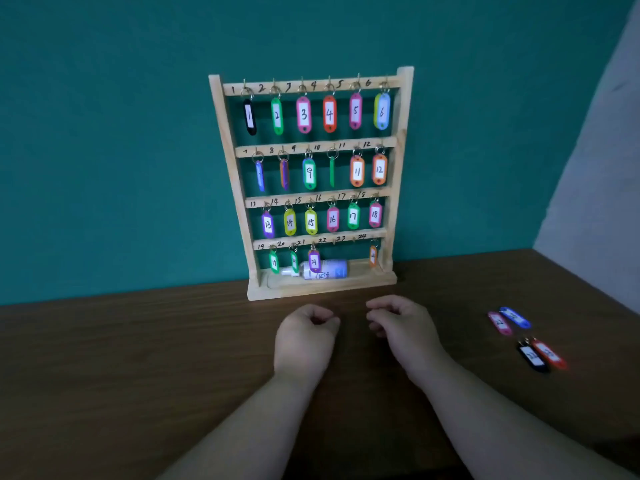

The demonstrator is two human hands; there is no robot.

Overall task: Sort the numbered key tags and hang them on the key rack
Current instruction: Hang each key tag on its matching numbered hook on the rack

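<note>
The table (138, 358) carries your rack (403, 109) at its back edge, leaning on the wall, so the tags hang free. Your left hand (306, 336) and right hand (403, 323) are just before it, fingers loosely curled, holding nothing. A bottle (332, 268) lies in the rack's base tray. Four loose tags (532, 356) wait near the right edge, probably for the bare hooks (333, 241).

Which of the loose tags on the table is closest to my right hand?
The pink tag, leftmost of the group, beside the blue tag; the black tag and red tag lie farther right.
</note>
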